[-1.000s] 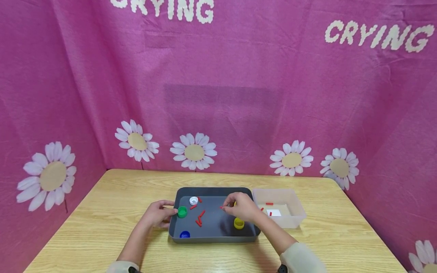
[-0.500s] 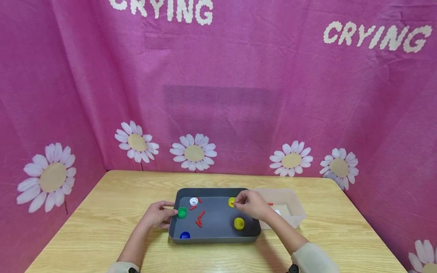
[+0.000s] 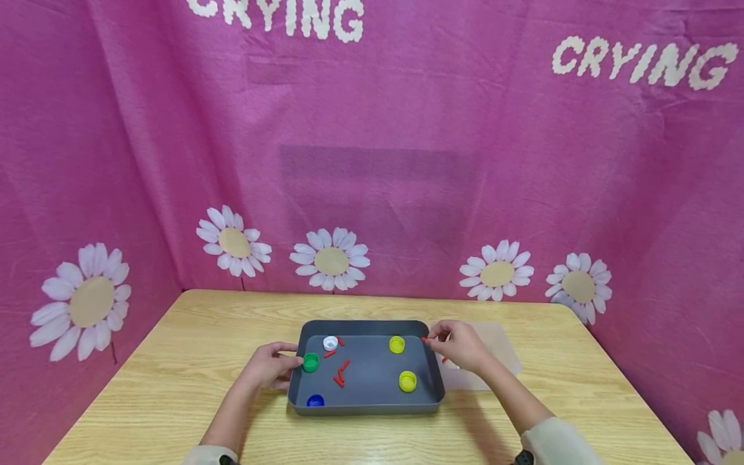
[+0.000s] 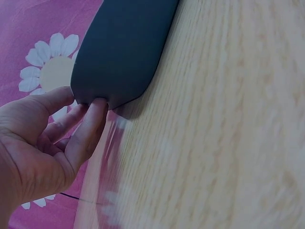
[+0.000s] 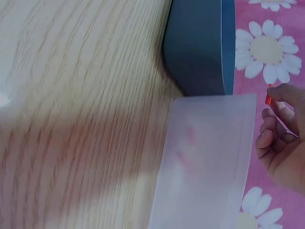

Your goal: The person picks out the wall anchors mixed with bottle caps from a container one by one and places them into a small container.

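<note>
My right hand pinches a small red stick between thumb and fingertip, above the side where the grey tray meets the translucent plastic box. At the tray's left end, my left hand grips the wall, thumb over the rim and fingers outside. The grey tray holds a white bottle cap, a green cap, a blue cap and two yellow caps. Several loose red sticks lie on its floor. My right hand hides part of the box in the head view.
The box stands against the tray's right end on the wooden table; red shapes show faintly through its wall. A pink cloth printed with daisies hangs behind and on both sides.
My right hand has carried the red stick rightward from over the tray, past the far yellow cap, to the box's near side. My left hand stays on the tray's end.
</note>
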`<state>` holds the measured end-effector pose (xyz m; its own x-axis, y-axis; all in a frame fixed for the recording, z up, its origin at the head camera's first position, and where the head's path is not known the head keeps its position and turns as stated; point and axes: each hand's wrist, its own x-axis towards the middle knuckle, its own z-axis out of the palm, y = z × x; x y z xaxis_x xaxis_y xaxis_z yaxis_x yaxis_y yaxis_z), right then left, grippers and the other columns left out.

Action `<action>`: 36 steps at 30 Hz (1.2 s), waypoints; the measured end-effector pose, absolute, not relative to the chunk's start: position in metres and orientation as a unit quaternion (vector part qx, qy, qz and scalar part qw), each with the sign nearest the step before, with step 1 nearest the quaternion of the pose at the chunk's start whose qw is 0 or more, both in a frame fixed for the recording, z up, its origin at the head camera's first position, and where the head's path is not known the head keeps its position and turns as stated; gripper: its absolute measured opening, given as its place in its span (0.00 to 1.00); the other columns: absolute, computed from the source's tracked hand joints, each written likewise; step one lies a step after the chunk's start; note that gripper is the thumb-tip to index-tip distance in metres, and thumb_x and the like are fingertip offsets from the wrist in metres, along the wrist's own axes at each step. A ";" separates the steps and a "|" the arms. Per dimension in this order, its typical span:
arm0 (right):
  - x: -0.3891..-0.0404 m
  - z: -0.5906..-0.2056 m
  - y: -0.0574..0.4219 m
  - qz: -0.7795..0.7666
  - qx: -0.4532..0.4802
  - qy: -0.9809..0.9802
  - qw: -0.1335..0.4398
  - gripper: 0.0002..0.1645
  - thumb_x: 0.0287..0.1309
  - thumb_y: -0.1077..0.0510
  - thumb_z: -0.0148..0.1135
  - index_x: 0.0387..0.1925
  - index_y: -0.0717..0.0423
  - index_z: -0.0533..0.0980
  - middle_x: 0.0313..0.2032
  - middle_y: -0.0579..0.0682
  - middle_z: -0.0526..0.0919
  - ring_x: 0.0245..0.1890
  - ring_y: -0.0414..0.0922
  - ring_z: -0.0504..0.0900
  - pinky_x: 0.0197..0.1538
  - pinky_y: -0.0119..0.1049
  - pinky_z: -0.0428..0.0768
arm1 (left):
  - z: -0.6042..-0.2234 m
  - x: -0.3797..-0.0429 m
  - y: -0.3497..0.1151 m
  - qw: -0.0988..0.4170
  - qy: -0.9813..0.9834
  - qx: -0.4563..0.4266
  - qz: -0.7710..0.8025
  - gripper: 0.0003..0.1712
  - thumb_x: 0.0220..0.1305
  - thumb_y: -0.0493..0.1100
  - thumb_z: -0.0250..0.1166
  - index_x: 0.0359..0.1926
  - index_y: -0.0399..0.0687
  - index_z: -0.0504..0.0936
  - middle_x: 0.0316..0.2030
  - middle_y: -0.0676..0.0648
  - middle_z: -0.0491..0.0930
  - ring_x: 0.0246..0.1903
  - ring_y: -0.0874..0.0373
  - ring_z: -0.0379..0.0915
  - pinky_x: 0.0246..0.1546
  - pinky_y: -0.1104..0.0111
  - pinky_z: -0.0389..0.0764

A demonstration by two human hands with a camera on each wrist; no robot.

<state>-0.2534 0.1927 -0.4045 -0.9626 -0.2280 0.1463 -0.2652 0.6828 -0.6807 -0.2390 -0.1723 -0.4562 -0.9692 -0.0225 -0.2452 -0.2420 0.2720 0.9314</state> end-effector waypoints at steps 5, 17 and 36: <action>-0.255 -0.406 0.206 0.357 0.132 -0.923 0.058 0.04 0.50 0.61 0.66 0.25 0.58 0.78 0.21 0.46 0.74 0.22 0.37 0.69 0.23 0.28 0.67 | -0.454 -0.238 -0.172 0.094 0.791 -0.084 0.598 0.25 0.58 0.36 0.64 0.56 0.33 0.71 0.34 0.38 0.80 0.26 0.56 0.79 0.26 0.63 0.84; -0.254 -0.411 0.230 0.347 0.116 -0.930 0.045 0.04 0.52 0.60 0.64 0.26 0.57 0.78 0.22 0.47 0.75 0.25 0.39 0.69 0.24 0.29 0.68 | -0.453 -0.238 -0.172 0.095 0.795 -0.088 0.592 0.24 0.58 0.36 0.63 0.56 0.34 0.72 0.33 0.39 0.79 0.26 0.57 0.78 0.26 0.64 0.84; -0.261 -0.425 0.249 0.333 0.090 -0.938 0.031 0.04 0.52 0.60 0.65 0.25 0.57 0.79 0.18 0.45 0.73 0.21 0.39 0.67 0.22 0.29 0.65 | -0.453 -0.238 -0.171 0.096 0.799 -0.091 0.587 0.24 0.58 0.36 0.64 0.55 0.34 0.72 0.33 0.39 0.79 0.26 0.56 0.78 0.26 0.64 0.84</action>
<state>-0.2613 0.2485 -0.4254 -0.9820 -0.1476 0.1177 -0.1888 0.7621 -0.6193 -0.2378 -0.1713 -0.4528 -0.9654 -0.0323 -0.2589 -0.2568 0.2935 0.9208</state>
